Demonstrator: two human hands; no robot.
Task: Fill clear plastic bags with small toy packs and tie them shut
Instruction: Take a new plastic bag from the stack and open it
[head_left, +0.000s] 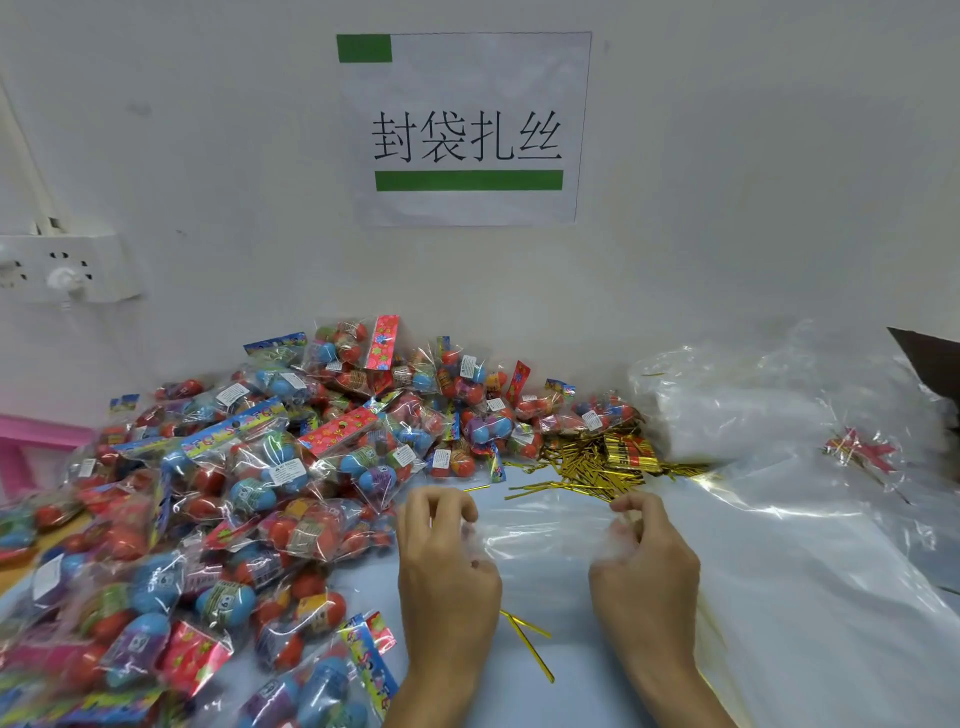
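Observation:
An empty clear plastic bag (540, 540) is stretched between my two hands just above the table. My left hand (447, 566) pinches its left edge with curled fingers, and my right hand (644, 566) pinches its right edge the same way. A big heap of small toy packs (249, 493), clear pouches of red and blue eggs with bright header cards, covers the table's left half, right beside my left hand. A pile of gold twist ties (597, 462) lies just beyond the bag. Two loose gold ties (527, 642) lie on the table between my wrists.
A stack of clear plastic bags (779, 519) spreads over the right side of the table. A tied red and gold bundle (862, 449) lies on it at far right. A paper sign (465, 130) hangs on the wall, a power strip (62, 267) at left, a pink tray edge (31, 441) below it.

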